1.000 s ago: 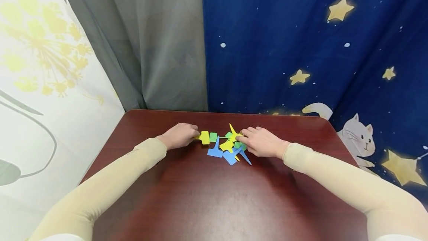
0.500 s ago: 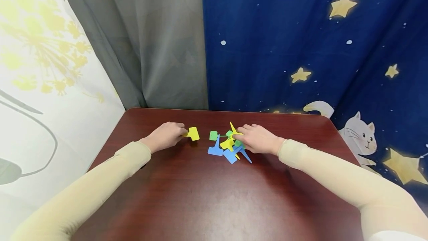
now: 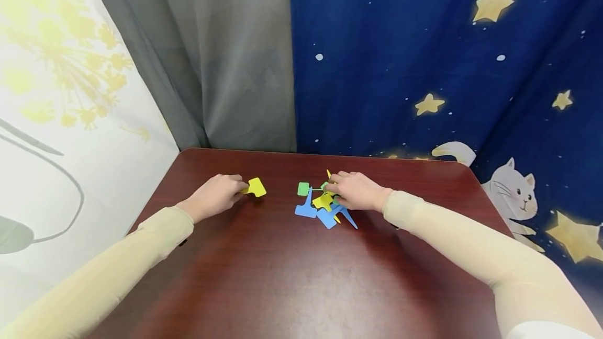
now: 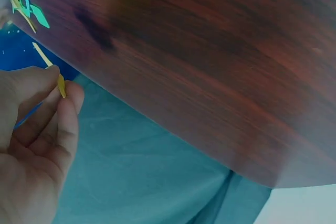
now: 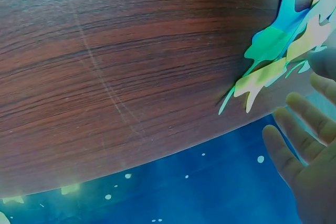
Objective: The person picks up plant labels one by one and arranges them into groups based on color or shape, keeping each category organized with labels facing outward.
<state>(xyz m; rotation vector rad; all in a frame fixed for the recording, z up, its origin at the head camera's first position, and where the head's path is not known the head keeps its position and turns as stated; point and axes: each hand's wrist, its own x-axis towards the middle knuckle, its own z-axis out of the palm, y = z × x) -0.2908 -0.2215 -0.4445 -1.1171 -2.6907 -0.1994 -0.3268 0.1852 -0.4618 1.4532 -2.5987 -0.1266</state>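
Left hand [image 3: 215, 195] pinches yellow flat T-shaped plastic-looking tag [image 3: 257, 187], left of heaped blue, green and yellow tags [image 3: 323, 202].
Stem gripped, broad end facing right toward heaped tags; right hand [image 3: 360, 191], fingers loosely extended, nearer them, at their right side on dark-red wood-grain surface [image 3: 282, 266].

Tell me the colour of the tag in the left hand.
Yellow: the tag in the left hand shows best in the head view.
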